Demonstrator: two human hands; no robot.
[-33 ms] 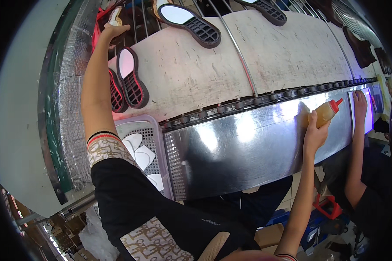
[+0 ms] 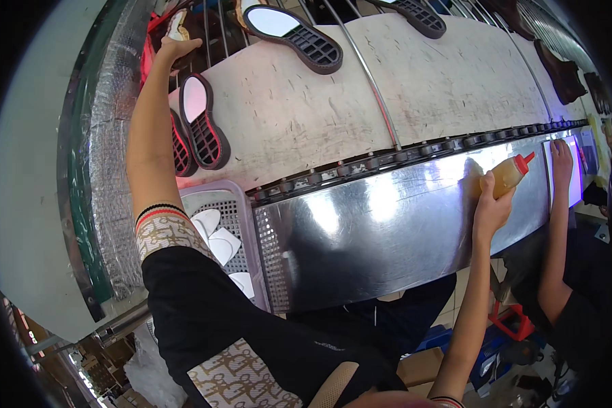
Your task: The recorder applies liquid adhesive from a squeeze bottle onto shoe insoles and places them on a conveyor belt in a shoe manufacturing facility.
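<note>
While my left hand (image 2: 177, 47) reaches flat and empty at upper left, my right hand (image 2: 491, 204) grips an amber squeeze bottle with a red nozzle (image 2: 508, 175) (centre-right, against the shiny metal panel (image 2: 387, 224)).

From my remote seat: shoe soles (image 2: 204, 122) lie on the conveyor belt (image 2: 449, 81), two at its left end, others farther back. A perforated basket (image 2: 241, 224) holding insoles (image 2: 214, 238) sits below, left of the metal panel (image 2: 387, 224).
</note>
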